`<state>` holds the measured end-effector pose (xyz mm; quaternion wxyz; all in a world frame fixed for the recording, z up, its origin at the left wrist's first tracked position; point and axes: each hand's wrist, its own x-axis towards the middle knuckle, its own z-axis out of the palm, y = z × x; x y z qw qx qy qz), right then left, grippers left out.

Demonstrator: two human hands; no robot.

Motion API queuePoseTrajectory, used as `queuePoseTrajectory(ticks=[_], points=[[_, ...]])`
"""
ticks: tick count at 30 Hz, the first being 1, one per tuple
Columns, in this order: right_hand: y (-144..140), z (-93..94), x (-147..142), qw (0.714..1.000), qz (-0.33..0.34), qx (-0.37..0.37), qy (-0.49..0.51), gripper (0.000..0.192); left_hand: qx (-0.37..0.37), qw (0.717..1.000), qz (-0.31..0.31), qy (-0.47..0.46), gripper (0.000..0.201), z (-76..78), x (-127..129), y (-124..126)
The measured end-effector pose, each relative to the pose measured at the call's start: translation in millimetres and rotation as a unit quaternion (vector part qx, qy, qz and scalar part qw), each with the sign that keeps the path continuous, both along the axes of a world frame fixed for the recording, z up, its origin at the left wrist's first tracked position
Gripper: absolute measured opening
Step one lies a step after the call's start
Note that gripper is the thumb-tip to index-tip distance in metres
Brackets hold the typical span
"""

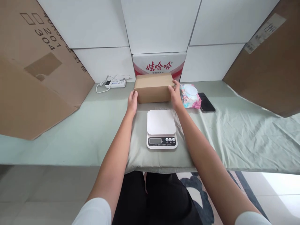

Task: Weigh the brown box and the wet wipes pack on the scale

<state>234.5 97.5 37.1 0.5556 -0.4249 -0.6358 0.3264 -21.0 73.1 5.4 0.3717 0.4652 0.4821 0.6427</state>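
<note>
The near edge of the table [105,131], under green cloth, lies on the person's side of the fingers, in front of the lap. Between that edge and the fingers, with a forearm on either side, sits a kitchen scale [161,122], its display and buttons toward the person. A narrow strip of cloth separates the scale's far edge from the small box [152,93]. Open cloth extends leftward from the left fingers toward a large carton [42,81].

The left hand [132,100] is clamped on the box's left end, thumb near the front corner; its other fingers are mostly hidden. The right hand [175,94] is clamped on the right end, thumb on the front upper edge, fingers around the side. The small box is held between the two hands; whether its underside touches the cloth cannot be told.

Just right of the right fingers is a wipes packet [191,97], with a phone [206,103] beside it. Farther right stands a second large carton [269,62]. Beyond the left fingers lies a power strip [117,83] with its cord. Directly behind the box is a printed carton [159,64], limiting room there, against the white wall [159,25].
</note>
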Motion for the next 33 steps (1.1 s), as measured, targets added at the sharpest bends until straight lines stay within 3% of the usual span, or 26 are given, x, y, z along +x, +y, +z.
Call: queuePoseTrajectory(ticks=[5,10,12,14,17,20,23,26,29,33], points=[[-13,-4.8,4,0.998,-0.025,-0.053,0.014,0.104,-0.009,1.000,0.016,0.010,0.085,-5.5,-1,-5],[-70,4.0,42,0.998,-0.027,0.022,-0.045,0.089,0.015,0.996,0.076,0.033,0.086,6.6,-26,-34],[-91,10.3,70,0.988,-0.103,0.077,-0.090,0.074,0.038,0.995,0.086,0.041,0.083,11.0,-31,-51],[-101,19.5,94,0.964,-0.205,0.079,-0.147,0.067,0.058,0.993,0.095,0.038,0.084,13.9,-29,-66],[-88,38.3,108,0.933,-0.278,-0.006,-0.227,0.074,0.068,0.993,0.094,0.032,0.084,15.9,-16,-82],[-57,59.0,95,0.905,-0.265,-0.130,-0.307,0.087,0.071,0.993,0.082,0.043,0.080,14.9,-4,-88],[-25,73.8,73,0.852,-0.246,-0.266,-0.377,0.098,0.074,0.992,0.079,0.064,0.080,10.9,-1,-86],[-5,78.0,63,0.818,-0.245,-0.328,-0.405,0.102,0.070,0.991,0.085,0.075,0.082,5.9,-4,-83],[1,76.7,66,0.816,-0.241,-0.322,-0.415,0.090,0.065,0.991,0.096,0.074,0.086,2.3,-7,-81],[-10,77.9,85,0.868,-0.221,-0.290,-0.336,0.052,0.057,0.991,0.096,0.070,0.087,0.3,-8,-79]])
